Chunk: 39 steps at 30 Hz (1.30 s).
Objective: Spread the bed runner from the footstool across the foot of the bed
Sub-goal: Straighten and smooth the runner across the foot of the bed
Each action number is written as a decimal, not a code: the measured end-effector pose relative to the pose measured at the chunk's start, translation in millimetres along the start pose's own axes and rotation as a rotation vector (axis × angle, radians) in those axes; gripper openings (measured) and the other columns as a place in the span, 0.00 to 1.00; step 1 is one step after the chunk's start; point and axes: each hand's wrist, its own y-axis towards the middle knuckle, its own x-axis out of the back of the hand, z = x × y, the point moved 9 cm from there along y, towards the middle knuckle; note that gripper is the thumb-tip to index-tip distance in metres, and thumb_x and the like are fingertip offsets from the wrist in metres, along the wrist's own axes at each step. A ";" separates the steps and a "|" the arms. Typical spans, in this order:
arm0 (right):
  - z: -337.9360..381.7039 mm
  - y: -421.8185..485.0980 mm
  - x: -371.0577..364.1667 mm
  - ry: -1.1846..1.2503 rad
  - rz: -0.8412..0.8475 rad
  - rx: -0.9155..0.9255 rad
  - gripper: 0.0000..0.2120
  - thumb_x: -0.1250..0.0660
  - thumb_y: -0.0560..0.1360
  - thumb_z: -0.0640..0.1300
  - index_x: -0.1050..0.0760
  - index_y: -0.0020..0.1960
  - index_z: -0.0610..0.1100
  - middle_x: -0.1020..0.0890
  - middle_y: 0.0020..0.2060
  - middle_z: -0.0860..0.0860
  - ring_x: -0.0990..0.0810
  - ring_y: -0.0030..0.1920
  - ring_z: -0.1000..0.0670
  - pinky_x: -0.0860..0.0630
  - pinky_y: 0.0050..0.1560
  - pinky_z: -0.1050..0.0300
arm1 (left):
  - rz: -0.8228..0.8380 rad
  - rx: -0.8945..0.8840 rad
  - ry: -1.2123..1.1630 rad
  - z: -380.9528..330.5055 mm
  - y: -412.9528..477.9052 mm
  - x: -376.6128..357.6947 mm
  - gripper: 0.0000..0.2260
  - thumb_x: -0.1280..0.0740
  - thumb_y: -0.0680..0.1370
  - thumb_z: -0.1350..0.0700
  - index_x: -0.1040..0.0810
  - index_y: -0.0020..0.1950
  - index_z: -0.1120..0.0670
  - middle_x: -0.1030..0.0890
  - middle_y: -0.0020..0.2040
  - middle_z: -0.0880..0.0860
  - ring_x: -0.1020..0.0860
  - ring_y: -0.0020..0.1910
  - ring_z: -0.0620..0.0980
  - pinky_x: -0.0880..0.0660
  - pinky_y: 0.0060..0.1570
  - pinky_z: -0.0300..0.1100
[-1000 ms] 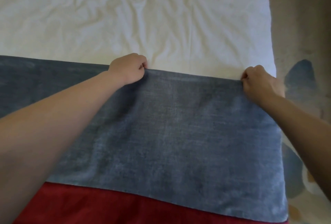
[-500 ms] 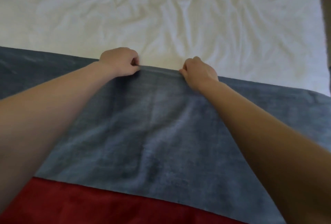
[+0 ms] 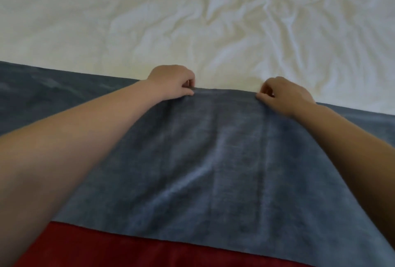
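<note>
A blue-grey velvety bed runner [image 3: 213, 160] with a red band [image 3: 128, 249] along its near side lies across the foot of the bed, over the wrinkled white sheet [image 3: 192, 21]. My left hand [image 3: 173, 83] pinches the runner's far edge near the middle of the view. My right hand [image 3: 284, 94] pinches the same edge a little to the right. The stretch of cloth between the two hands is slightly raised, and soft creases run from it toward me. No footstool is in view.
The white sheet covers the whole upper half of the view. The runner reaches past the left and right borders of the frame. Both forearms cross over the runner from the lower corners.
The view has shifted left along the bed, so the bed's right edge and the floor are out of sight. My right hand moved left along the far edge, closer to my left hand.
</note>
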 end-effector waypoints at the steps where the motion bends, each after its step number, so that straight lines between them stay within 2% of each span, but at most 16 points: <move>1: 18.2 5.2 -2.1 0.015 0.004 0.037 0.11 0.38 0.77 0.56 0.25 0.48 0.49 0.23 0.47 0.51 0.22 0.46 0.47 0.24 0.46 0.48 | 0.015 0.018 0.001 18.1 -7.0 0.6 0.07 0.34 0.76 0.46 0.23 0.51 0.47 0.21 0.50 0.46 0.25 0.48 0.49 0.33 0.38 0.41; 4: 61.4 18.7 -12.6 -0.021 0.041 0.088 0.06 0.37 0.77 0.53 0.26 0.47 0.50 0.23 0.46 0.52 0.24 0.45 0.47 0.27 0.43 0.51 | 0.022 0.052 -0.012 52.7 -18.2 2.8 0.06 0.33 0.76 0.48 0.22 0.50 0.47 0.20 0.50 0.46 0.25 0.48 0.48 0.33 0.38 0.42; 7: 72.8 29.0 -16.5 -0.142 0.043 0.044 0.06 0.38 0.78 0.49 0.26 0.47 0.48 0.23 0.47 0.49 0.23 0.46 0.44 0.29 0.41 0.52 | -0.059 0.033 0.021 55.7 -15.4 8.7 0.05 0.34 0.77 0.48 0.21 0.49 0.47 0.20 0.50 0.47 0.24 0.49 0.50 0.33 0.38 0.42; 10: 71.8 28.3 -14.7 -0.134 0.011 -0.037 0.06 0.38 0.78 0.48 0.25 0.47 0.46 0.22 0.46 0.48 0.23 0.45 0.43 0.28 0.40 0.51 | -0.139 0.057 0.002 56.6 -13.7 12.8 0.06 0.35 0.77 0.48 0.21 0.49 0.48 0.20 0.50 0.48 0.23 0.50 0.51 0.33 0.39 0.43; 13: 74.4 22.4 -12.9 -0.078 -0.016 -0.071 0.05 0.37 0.75 0.46 0.24 0.45 0.47 0.21 0.44 0.48 0.23 0.43 0.44 0.27 0.39 0.52 | -0.140 0.073 -0.039 64.5 -20.4 12.1 0.07 0.34 0.76 0.47 0.22 0.48 0.48 0.21 0.49 0.47 0.24 0.48 0.51 0.33 0.38 0.43; 15: 81.9 20.6 -10.3 -0.026 -0.034 -0.037 0.08 0.38 0.76 0.48 0.23 0.48 0.46 0.21 0.46 0.47 0.23 0.46 0.44 0.26 0.45 0.50 | -0.124 0.079 -0.038 77.4 -29.1 14.5 0.06 0.33 0.76 0.46 0.22 0.47 0.47 0.21 0.48 0.47 0.25 0.46 0.50 0.33 0.38 0.43; 18: 98.5 26.0 -11.1 -0.039 -0.025 0.043 0.12 0.39 0.78 0.53 0.23 0.53 0.46 0.21 0.52 0.47 0.23 0.53 0.44 0.28 0.58 0.43 | -0.073 0.145 -0.003 113.1 -45.5 19.2 0.05 0.32 0.75 0.48 0.21 0.48 0.47 0.20 0.49 0.48 0.24 0.49 0.51 0.31 0.40 0.43; 20: 105.8 33.2 -17.1 -0.058 0.009 0.068 0.12 0.38 0.78 0.53 0.24 0.55 0.47 0.21 0.54 0.47 0.24 0.56 0.44 0.29 0.59 0.45 | -0.030 0.206 0.031 136.6 -56.9 20.9 0.05 0.31 0.75 0.49 0.21 0.49 0.47 0.20 0.50 0.48 0.24 0.51 0.52 0.32 0.41 0.43; 25: 98.7 43.9 -24.6 -0.012 -0.023 0.017 0.08 0.37 0.78 0.50 0.23 0.52 0.47 0.20 0.52 0.48 0.24 0.55 0.44 0.33 0.54 0.49 | -0.104 0.312 0.120 159.5 -60.3 25.0 0.04 0.33 0.76 0.54 0.19 0.49 0.48 0.19 0.51 0.51 0.23 0.53 0.56 0.30 0.42 0.45; 30: 105.6 40.7 -25.9 -0.005 -0.002 0.024 0.07 0.37 0.73 0.44 0.22 0.49 0.46 0.20 0.47 0.46 0.24 0.49 0.43 0.27 0.48 0.51 | -0.191 0.385 0.076 154.7 -68.7 18.2 0.05 0.35 0.78 0.55 0.20 0.50 0.51 0.19 0.51 0.52 0.23 0.51 0.57 0.30 0.40 0.45; 35: 129.7 40.9 -22.8 0.036 0.068 0.072 0.10 0.38 0.73 0.46 0.22 0.50 0.44 0.20 0.48 0.46 0.22 0.49 0.43 0.23 0.52 0.46 | -0.161 0.423 0.050 169.1 -90.3 24.1 0.05 0.36 0.78 0.54 0.21 0.51 0.50 0.21 0.52 0.51 0.23 0.51 0.56 0.26 0.44 0.48; 39: 181.0 50.2 -32.7 0.048 0.069 0.164 0.10 0.40 0.76 0.49 0.25 0.49 0.44 0.21 0.48 0.46 0.23 0.47 0.44 0.24 0.48 0.50 | -0.132 0.453 0.075 196.3 -106.4 24.4 0.07 0.36 0.78 0.56 0.22 0.54 0.50 0.23 0.54 0.52 0.24 0.54 0.57 0.27 0.45 0.48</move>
